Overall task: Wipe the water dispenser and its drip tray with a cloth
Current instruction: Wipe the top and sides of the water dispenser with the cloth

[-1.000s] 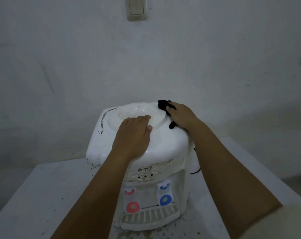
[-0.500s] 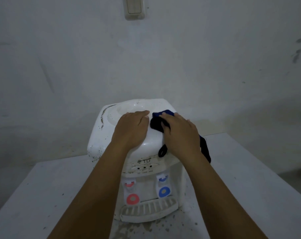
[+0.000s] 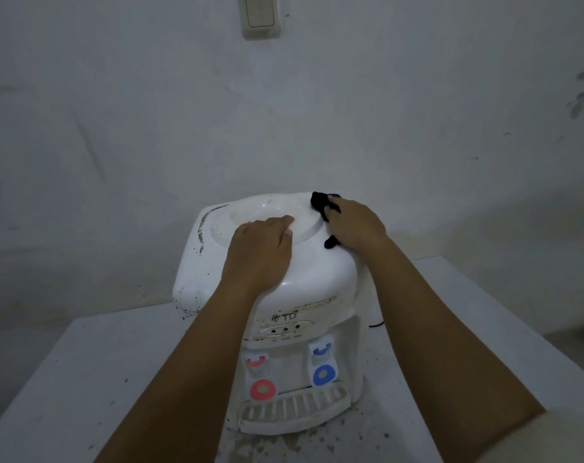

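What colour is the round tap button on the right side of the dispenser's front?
Blue: the right tap button is a blue ring, seen clearly in the head view.

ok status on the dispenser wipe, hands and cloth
Left hand flat on dispenser top. Right hand presses dark cloth at top's far right edge. Drip tray not yet wiped. Nothing in the way.

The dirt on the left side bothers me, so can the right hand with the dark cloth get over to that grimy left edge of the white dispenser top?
Probably not directly: the left hand lies flat across the white plastic water dispenser top, between the right hand, pressing the dark cloth, and the speckled left edge.
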